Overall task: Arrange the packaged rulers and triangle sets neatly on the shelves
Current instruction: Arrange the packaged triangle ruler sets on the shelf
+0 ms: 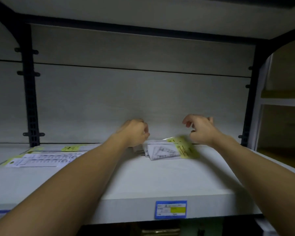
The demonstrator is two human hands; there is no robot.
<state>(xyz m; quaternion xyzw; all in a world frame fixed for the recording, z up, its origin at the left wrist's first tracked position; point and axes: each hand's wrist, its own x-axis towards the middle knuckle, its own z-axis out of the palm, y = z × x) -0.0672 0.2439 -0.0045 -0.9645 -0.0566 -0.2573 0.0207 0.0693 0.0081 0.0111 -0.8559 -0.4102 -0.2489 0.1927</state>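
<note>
The shelf (143,176) was a flat white board with a thick front edge, smooth and matt. On this edge a small price label (170,209) was fixed, a blue rectangle with a yellow field inside.

Near the back of the shelf, between the two hands, lay the triangle sets (162,151). They were thin flat packages of clear, shiny plastic with white printed inserts that showed triangle shapes. A yellow-green header card closed one end of them. The packages overlapped each other and were a little blurred, so their number could not be told.

The left hand (134,132) was at the left end of this small pile, its fingers curled down. Whether it really gripped a package, I could not tell, because the fingertips were hidden. The right hand (200,129) was above the right end of the pile, over the yellow-green cards, its fingers loosely bent and spread, and it held nothing.

Far to the left on the same shelf lay the packaged rulers (46,158), long and flat, in clear wrap with white printed cards and yellow-green ends. They lay side by side, well apart from the triangle sets.

Behind the shelf stood a pale back panel (140,99) with a fine grain, divided by thin dark lines. Dark metal uprights (30,99) with rows of holes framed it on both sides. Another pale shelf was overhead. The light was dim and greyish.
</note>
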